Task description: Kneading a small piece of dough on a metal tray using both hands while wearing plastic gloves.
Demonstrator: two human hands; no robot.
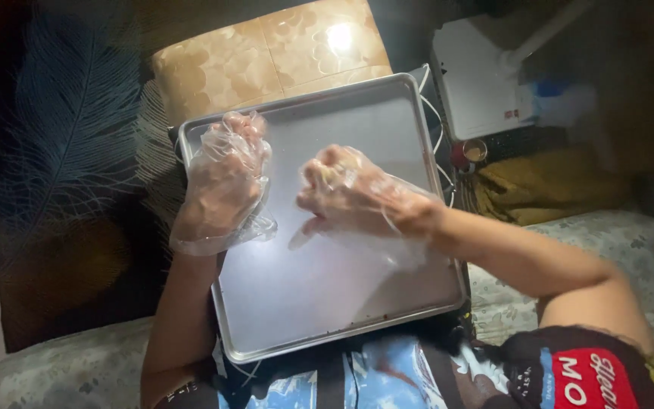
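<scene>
Dim room, feather-patterned dark rug point(70, 151)

White box point(474, 76) upper right, small red label point(507, 114) on it.

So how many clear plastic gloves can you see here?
2. One covers the left hand at the metal tray's left edge; the other covers the right hand above the tray's middle. None hidden, apparently.
</scene>
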